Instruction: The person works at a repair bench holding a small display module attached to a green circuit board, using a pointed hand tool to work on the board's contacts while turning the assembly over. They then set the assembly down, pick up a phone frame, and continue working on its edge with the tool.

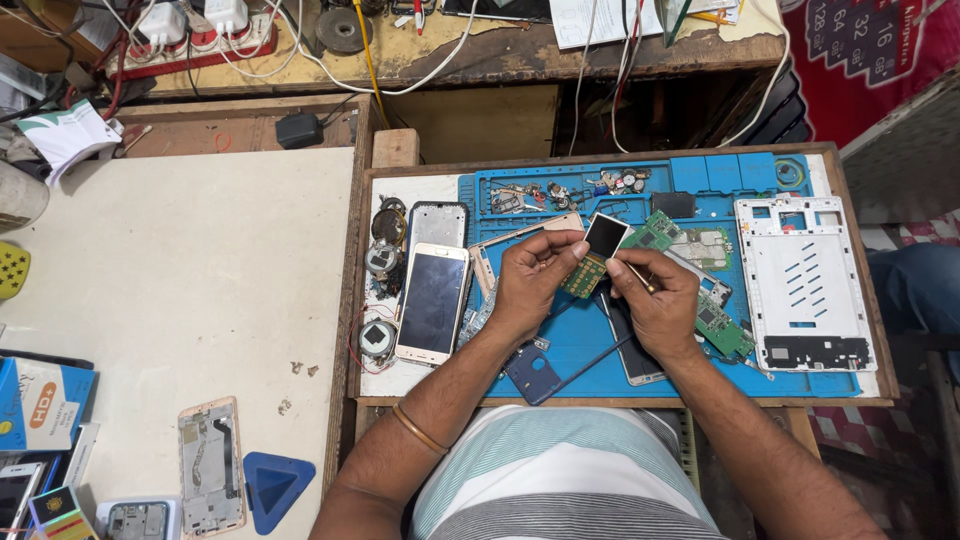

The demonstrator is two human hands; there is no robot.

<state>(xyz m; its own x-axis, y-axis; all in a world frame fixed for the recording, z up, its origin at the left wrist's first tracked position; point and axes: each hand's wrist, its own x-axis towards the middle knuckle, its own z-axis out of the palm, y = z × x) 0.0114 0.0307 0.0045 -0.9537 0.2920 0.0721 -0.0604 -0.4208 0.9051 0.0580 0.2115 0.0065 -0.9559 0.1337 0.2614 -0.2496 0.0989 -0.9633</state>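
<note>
Two hands (600, 285) grip a green board (588, 270) near a red sign (870, 50).

A blue work mat (585, 350) is lying under green circuit boards (722, 325), beside a white phone frame (803, 282) and a gold-edged phone (432, 303).

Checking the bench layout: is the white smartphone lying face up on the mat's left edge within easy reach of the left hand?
Probably yes: the left hand is just beside the white smartphone, nothing between, though it holds a small circuit board.
</note>
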